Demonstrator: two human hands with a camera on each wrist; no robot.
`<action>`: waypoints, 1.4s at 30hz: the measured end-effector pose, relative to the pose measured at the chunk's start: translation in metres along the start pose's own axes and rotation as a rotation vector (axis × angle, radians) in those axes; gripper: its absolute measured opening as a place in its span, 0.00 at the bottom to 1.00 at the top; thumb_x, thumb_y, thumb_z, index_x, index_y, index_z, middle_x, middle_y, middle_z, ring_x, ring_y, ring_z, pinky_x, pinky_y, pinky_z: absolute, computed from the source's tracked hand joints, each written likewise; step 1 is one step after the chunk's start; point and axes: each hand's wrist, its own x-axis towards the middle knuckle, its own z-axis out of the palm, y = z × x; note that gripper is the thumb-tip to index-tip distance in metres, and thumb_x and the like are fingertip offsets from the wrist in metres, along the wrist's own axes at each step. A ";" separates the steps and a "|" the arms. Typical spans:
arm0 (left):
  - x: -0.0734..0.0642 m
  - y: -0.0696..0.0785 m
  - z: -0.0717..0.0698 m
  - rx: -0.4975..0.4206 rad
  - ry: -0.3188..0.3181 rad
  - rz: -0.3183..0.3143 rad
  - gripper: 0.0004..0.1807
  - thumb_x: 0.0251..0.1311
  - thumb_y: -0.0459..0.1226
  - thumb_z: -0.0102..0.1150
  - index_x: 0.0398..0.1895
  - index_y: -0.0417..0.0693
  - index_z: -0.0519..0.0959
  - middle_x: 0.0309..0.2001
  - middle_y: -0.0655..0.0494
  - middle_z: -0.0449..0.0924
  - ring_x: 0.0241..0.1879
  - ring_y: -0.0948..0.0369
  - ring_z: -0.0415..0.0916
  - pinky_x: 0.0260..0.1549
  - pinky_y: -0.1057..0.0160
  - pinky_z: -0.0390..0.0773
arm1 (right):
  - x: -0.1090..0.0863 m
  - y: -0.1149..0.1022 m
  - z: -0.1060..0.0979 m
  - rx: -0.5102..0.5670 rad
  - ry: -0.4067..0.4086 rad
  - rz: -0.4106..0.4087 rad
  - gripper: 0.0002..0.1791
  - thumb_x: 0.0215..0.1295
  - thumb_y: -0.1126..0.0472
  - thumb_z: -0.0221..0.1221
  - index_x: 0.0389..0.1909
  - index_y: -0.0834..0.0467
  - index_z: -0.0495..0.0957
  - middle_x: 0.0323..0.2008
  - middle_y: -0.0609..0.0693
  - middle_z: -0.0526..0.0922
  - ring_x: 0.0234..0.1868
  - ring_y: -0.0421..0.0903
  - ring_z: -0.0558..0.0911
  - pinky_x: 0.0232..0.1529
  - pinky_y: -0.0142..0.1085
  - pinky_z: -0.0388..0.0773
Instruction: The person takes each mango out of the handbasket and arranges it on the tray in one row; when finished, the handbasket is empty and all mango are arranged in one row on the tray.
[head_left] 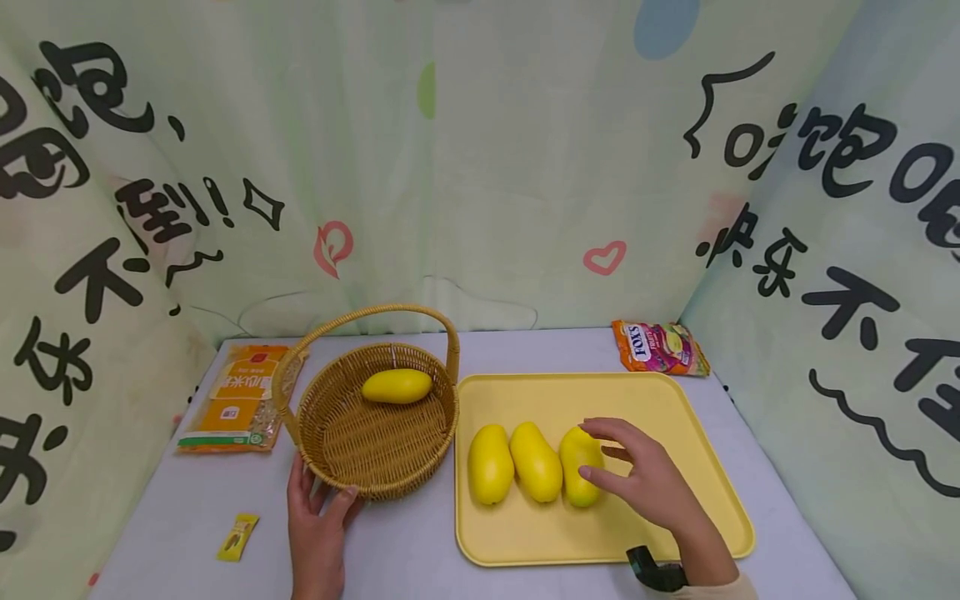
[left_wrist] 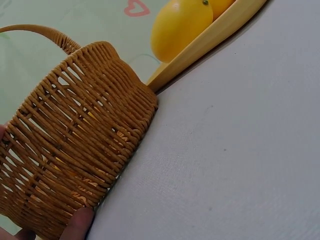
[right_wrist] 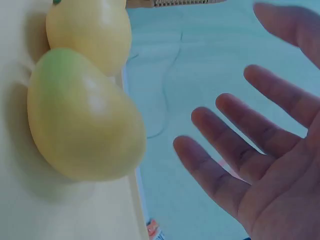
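Observation:
A wicker basket (head_left: 378,450) with a tall handle stands left of centre, one yellow mango (head_left: 396,387) inside it. My left hand (head_left: 318,508) grips the basket's near left side; in the left wrist view a fingertip (left_wrist: 79,224) shows low against the weave (left_wrist: 75,135). Three more mangoes lie in a row on a yellow tray (head_left: 600,542): a left one (head_left: 491,464), a middle one (head_left: 537,462) and a right one (head_left: 581,475). Over the right mango hovers my right hand (head_left: 645,475), fingers spread and holding nothing. The right wrist view shows its fingers apart from the nearest mango (right_wrist: 85,115).
Behind the basket on the left lies an orange food packet (head_left: 238,396). A small yellow sachet (head_left: 237,537) is on the white table (head_left: 405,550) at the front left. Past the tray's far right corner sits a colourful snack bag (head_left: 660,348). Printed curtains (head_left: 510,200) enclose the table.

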 end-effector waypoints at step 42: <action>0.000 -0.001 0.000 0.003 -0.005 0.012 0.59 0.69 0.27 0.58 0.85 0.84 0.35 0.88 0.61 0.32 0.84 0.47 0.49 0.63 0.56 0.86 | 0.132 -0.126 0.098 -0.061 -0.232 -0.159 0.21 0.63 0.56 0.74 0.54 0.58 0.84 0.46 0.50 0.87 0.42 0.48 0.85 0.42 0.33 0.86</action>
